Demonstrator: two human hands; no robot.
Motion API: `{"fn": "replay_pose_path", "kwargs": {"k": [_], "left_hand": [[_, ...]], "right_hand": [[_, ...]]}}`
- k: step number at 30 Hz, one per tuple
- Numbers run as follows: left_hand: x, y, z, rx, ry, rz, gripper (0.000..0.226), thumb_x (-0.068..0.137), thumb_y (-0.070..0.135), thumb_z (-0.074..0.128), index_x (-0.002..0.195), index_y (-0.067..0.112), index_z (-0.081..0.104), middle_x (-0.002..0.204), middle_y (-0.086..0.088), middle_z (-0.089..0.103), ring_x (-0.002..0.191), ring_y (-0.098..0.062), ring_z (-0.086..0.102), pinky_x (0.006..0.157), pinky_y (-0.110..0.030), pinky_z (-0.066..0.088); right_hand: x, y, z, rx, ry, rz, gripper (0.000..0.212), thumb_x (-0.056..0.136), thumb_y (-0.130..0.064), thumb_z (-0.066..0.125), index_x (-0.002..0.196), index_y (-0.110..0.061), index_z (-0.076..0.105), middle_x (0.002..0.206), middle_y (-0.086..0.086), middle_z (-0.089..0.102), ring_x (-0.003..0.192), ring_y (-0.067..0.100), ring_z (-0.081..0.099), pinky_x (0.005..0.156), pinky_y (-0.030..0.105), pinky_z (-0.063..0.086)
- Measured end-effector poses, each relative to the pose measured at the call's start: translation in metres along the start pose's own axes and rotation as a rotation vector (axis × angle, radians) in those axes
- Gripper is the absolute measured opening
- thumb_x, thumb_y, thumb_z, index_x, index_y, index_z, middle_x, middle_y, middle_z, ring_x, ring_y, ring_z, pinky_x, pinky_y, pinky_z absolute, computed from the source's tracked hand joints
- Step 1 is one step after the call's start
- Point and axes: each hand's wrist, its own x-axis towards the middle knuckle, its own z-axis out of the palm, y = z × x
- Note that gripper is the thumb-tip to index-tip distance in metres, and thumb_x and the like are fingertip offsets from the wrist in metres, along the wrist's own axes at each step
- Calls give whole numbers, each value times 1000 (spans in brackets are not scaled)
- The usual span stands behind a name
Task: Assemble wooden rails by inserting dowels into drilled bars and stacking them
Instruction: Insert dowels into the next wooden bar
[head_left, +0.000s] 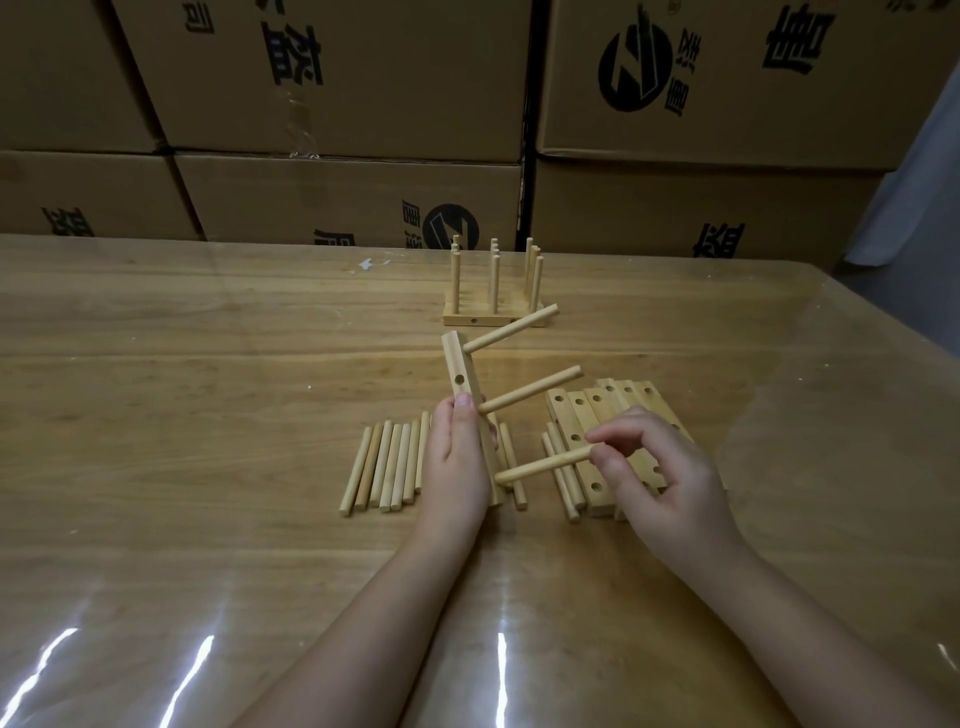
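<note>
While the left hand (454, 457) grips the pale drilled wooden bar (460, 371) firmly, the right hand (660, 467), pinching the round light-wood dowel (540, 465), should push it in square, not angled

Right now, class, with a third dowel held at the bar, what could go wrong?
1. The right hand pinches the third dowel only at its far end, so it may enter the bar crooked and jam.
2. The left hand alone steadies that tilted bar; pushing could twist it.
3. The top dowel points toward the finished rails, and a swing might knock them.
</note>
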Motion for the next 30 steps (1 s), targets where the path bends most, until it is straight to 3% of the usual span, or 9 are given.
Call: {"fn": "replay_pose_path", "kwargs": {"k": [4, 10, 16, 23, 27, 30], "left_hand": [[0, 0, 0, -19, 12, -10, 33, 102, 40, 30, 87, 23, 55, 79, 2, 54, 60, 11, 49, 55, 0, 36], [0, 0, 0, -43, 20, -4, 33, 102, 37, 31, 87, 20, 55, 76, 1, 52, 58, 10, 48, 55, -1, 37], [0, 1, 1, -53, 25, 6, 32, 103, 33, 32, 87, 17, 55, 75, 0, 50, 56, 12, 47, 54, 0, 36], [0, 0, 2, -38, 36, -1, 32, 103, 33, 31, 89, 19, 56, 75, 2, 51, 56, 14, 47, 53, 1, 34], [-1, 0, 2, -37, 33, 5, 32, 103, 33, 32, 85, 19, 55, 74, 2, 50, 56, 14, 47, 54, 1, 35], [0, -1, 2, -38, 36, -10, 31, 102, 35, 33, 85, 21, 55, 75, 1, 51, 57, 13, 47, 53, 1, 35]], "right_hand": [[1, 0, 1, 3, -26, -2, 20, 88, -24, 52, 94, -9, 64, 81, -3, 59, 78, 10, 58, 71, 25, 49], [0, -3, 0, 26, -56, 125, 4, 89, -32, 58, 92, -29, 61, 82, -9, 61, 75, 11, 61, 66, 31, 52], [0, -8, 1, 30, -75, 159, 15, 84, -42, 48, 89, -33, 59, 80, -9, 61, 71, 9, 59, 60, 17, 47], [-1, -5, 4, 38, -83, 208, 7, 88, -32, 53, 87, -27, 59, 71, 2, 58, 59, 17, 53, 49, 20, 40], [-1, -6, 5, 26, -79, 220, 6, 85, -29, 52, 86, -30, 57, 68, 2, 57, 58, 18, 52, 49, 24, 41], [-2, -6, 5, 21, -88, 227, 7, 85, -29, 51, 86, -29, 57, 69, 0, 57, 57, 16, 52, 49, 21, 40]]}}
